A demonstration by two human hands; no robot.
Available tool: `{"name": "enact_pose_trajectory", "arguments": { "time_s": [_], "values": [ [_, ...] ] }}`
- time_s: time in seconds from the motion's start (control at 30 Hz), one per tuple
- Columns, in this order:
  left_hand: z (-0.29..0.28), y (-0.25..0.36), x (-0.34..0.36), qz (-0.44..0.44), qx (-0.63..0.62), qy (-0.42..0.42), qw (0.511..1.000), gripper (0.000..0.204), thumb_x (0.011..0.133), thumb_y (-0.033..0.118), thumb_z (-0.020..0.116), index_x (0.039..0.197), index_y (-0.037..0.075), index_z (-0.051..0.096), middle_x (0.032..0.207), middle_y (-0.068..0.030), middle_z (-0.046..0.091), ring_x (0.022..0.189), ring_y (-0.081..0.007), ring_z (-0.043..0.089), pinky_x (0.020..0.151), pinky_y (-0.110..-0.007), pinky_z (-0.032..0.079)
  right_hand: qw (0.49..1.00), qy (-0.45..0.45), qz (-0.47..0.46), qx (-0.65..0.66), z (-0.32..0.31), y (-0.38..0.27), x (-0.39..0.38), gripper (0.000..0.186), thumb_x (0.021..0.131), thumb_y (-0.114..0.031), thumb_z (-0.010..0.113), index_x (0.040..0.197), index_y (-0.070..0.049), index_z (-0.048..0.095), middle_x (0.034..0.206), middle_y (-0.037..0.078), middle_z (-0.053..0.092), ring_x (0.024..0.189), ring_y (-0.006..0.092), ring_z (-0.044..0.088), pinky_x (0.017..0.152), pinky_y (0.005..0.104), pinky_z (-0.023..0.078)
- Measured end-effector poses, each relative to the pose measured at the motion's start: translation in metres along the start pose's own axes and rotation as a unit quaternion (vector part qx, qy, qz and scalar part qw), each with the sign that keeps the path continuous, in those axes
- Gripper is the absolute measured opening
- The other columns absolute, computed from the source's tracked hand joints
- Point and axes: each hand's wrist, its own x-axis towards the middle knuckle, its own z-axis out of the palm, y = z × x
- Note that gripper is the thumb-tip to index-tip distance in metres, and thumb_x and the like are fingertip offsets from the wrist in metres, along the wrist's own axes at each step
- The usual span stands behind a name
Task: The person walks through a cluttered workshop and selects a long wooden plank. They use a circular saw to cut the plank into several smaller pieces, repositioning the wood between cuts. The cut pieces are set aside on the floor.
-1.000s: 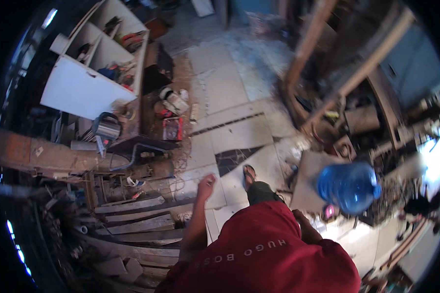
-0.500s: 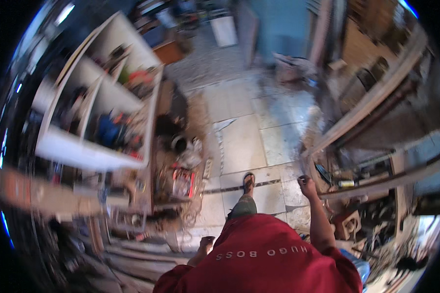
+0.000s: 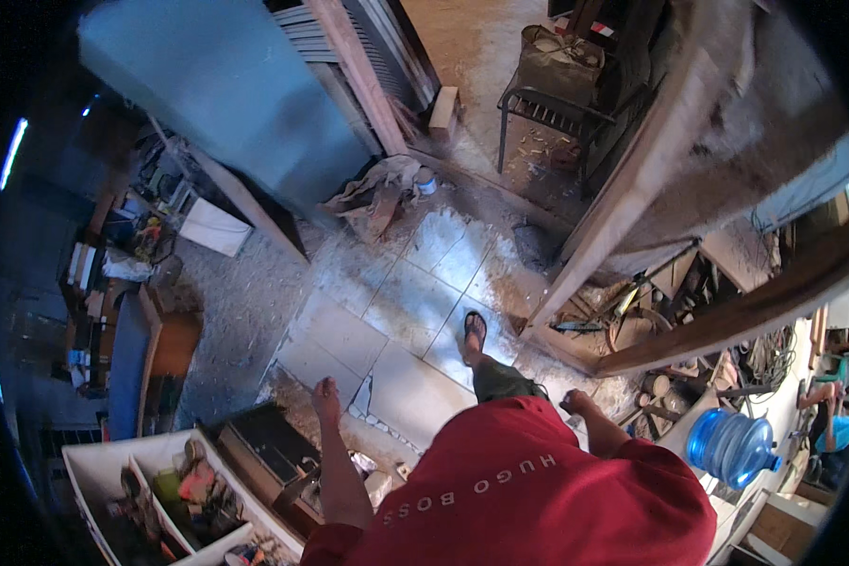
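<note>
My left hand (image 3: 327,401) hangs in the air over the tiled floor (image 3: 410,382), above the near end of a dusty strip beside the tiles. Its fingers are loosely curled, with nothing showing in them. On the other side of my red shirt, my right hand (image 3: 580,406) is held low with its fingers bent in. Whatever it may hold is hidden. Neither hand touches anything around it. One sandalled foot (image 3: 475,330) is forward on the tiles. A wooden frame (image 3: 623,222) stands ahead of my right hand.
A white divided shelf (image 3: 113,453) with tools is at lower left, a blue panel (image 3: 226,104) ahead. A metal chair (image 3: 561,108) stands beyond the doorway. A blue water jug (image 3: 731,448) lies at right, near a person (image 3: 825,429). A cloth heap (image 3: 377,193) lies ahead.
My view has turned right, so the shelf has slid to the lower left and the doorway is nearer. My left hand has swung forward and my right hand has drawn back.
</note>
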Motion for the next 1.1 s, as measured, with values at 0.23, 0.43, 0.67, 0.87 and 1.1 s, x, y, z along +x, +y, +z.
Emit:
{"name": "enact_pose_trajectory", "arguments": {
  "time_s": [0.23, 0.43, 0.67, 0.87, 1.1],
  "values": [
    [0.165, 0.168, 0.118, -0.044, -0.095, -0.203, 0.974, 0.014, 0.092, 0.012, 0.064, 0.104, 0.005, 0.068, 0.098, -0.0036, 0.069, 0.076, -0.0138, 0.063, 0.067, -0.028, 0.051, 0.981, 0.154, -0.050, 0.104, -0.237, -0.203, 0.203, 0.050, 0.086, -0.043, 0.061, 0.115, -0.003, 0.064, 0.112, 0.025, 0.065, 0.107, 0.0412, 0.061, 0.092, 0.0477, 0.048],
    [0.255, 0.226, 0.217, -0.071, 0.166, -0.378, 0.908, 0.045, 0.086, 0.035, 0.067, 0.116, 0.001, 0.067, 0.108, -0.0160, 0.071, 0.096, -0.0265, 0.068, 0.085, -0.036, 0.054, 0.938, 0.214, -0.215, 0.169, -0.505, -0.387, 0.304, 0.037, 0.091, -0.036, 0.061, 0.110, -0.005, 0.067, 0.101, 0.019, 0.069, 0.090, 0.0343, 0.067, 0.081, 0.0427, 0.052],
    [0.375, 0.402, 0.464, -0.051, 0.267, -0.384, 0.883, 0.054, 0.085, 0.042, 0.065, 0.116, -0.002, 0.065, 0.116, -0.0248, 0.065, 0.112, -0.0362, 0.061, 0.095, -0.045, 0.047, 0.941, 0.211, -0.164, 0.210, -0.661, -0.424, 0.425, 0.035, 0.090, -0.038, 0.061, 0.108, -0.009, 0.067, 0.098, 0.016, 0.069, 0.089, 0.0335, 0.066, 0.079, 0.0435, 0.051],
    [0.517, 0.642, 0.665, 0.185, 0.196, -0.361, 0.893, 0.046, 0.089, 0.036, 0.067, 0.115, -0.001, 0.065, 0.112, -0.0199, 0.068, 0.105, -0.0322, 0.065, 0.091, -0.039, 0.050, 0.897, 0.303, -0.230, 0.225, -0.796, -0.481, 0.497, 0.031, 0.090, -0.033, 0.066, 0.107, -0.007, 0.067, 0.090, 0.012, 0.065, 0.086, 0.0285, 0.062, 0.077, 0.0397, 0.049],
    [0.737, 0.907, 0.738, 0.220, 0.123, -0.466, 0.848, 0.041, 0.093, 0.033, 0.062, 0.118, 0.000, 0.065, 0.115, -0.0187, 0.067, 0.108, -0.0282, 0.063, 0.095, -0.037, 0.047, 0.956, 0.251, -0.134, 0.076, -0.955, -0.466, 0.691, 0.039, 0.084, -0.036, 0.070, 0.111, -0.008, 0.067, 0.097, 0.015, 0.065, 0.091, 0.0338, 0.061, 0.087, 0.0437, 0.048]
  ]
}}
